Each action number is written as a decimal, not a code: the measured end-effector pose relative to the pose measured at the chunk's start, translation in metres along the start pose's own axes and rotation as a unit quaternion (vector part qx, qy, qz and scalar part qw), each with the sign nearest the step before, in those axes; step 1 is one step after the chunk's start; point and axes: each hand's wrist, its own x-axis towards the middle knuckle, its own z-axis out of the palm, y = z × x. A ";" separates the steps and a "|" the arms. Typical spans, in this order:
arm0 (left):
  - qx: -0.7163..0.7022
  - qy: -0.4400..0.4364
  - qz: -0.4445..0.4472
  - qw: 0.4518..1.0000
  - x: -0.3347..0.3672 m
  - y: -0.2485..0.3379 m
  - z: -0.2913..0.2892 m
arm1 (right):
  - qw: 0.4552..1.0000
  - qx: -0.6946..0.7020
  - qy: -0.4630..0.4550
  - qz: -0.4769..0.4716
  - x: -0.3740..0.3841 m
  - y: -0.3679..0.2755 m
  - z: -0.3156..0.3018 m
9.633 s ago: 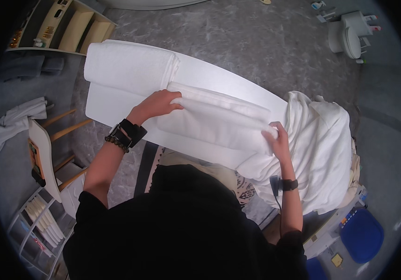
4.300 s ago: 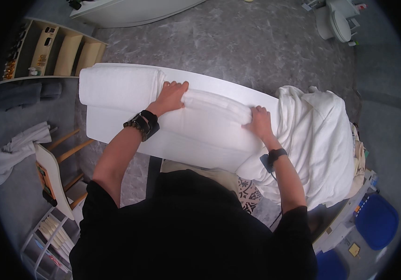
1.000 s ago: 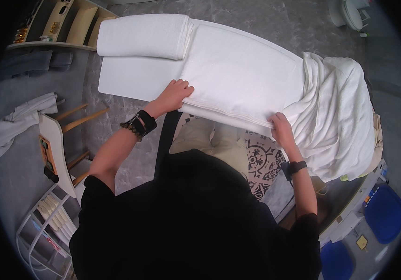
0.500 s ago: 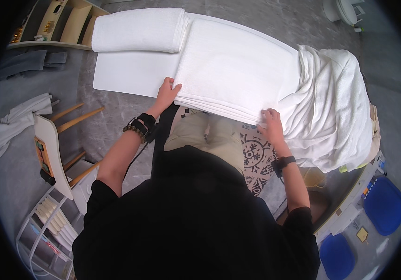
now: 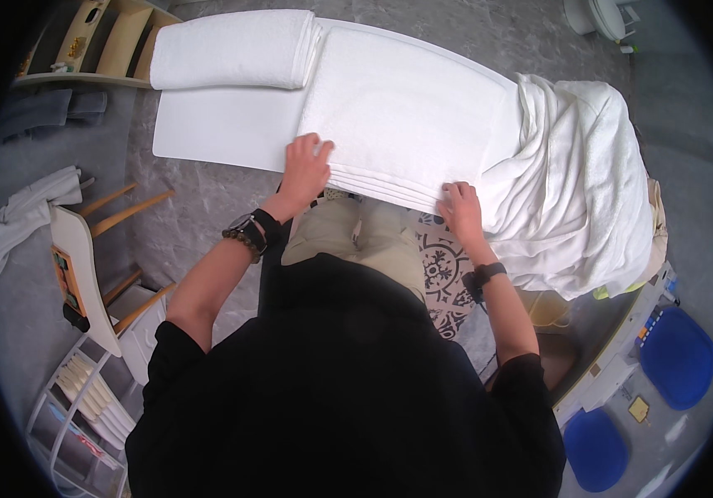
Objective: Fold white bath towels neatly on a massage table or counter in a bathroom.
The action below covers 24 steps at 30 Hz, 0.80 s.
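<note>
A thick white towel [image 5: 406, 108], folded into several layers, lies on the white table with its layered edge toward me. My left hand [image 5: 307, 170] rests over its near left corner, fingers bent and apart. At the near right corner, my right hand [image 5: 463, 214] is closed on the layered edge, fingertips on top. A second folded white towel [image 5: 232, 50] sits at the table's far left. To the right, a loose heap of crumpled white cloth [image 5: 572, 191] hangs over the table's near edge.
The white tabletop [image 5: 223, 129] shows bare at left. A chair [image 5: 86, 278] and a white wire rack [image 5: 74, 415] stand on the left, a wooden shelf [image 5: 128, 50] at far left. Two blue seats [image 5: 678, 361] are at lower right. A patterned mat [image 5: 442, 270] lies underfoot.
My left hand has moved inward over the towel's near left corner. My right hand has shifted slightly left along the near edge. The whole view has slid a little left.
</note>
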 end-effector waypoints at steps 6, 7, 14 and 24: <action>-0.026 -0.062 0.140 0.988 0.009 0.015 0.036 | 1.000 -0.023 0.002 -0.016 0.010 -0.003 0.013; -0.024 -0.070 0.128 0.989 0.011 0.015 0.040 | 1.000 -0.024 0.000 -0.017 0.010 -0.005 0.010; -0.089 -0.088 0.158 0.980 0.025 0.013 0.038 | 0.999 0.001 -0.009 -0.034 0.002 -0.013 -0.015; -0.039 -0.171 0.147 0.973 0.020 0.010 0.047 | 0.997 0.013 -0.039 -0.071 0.006 -0.010 0.000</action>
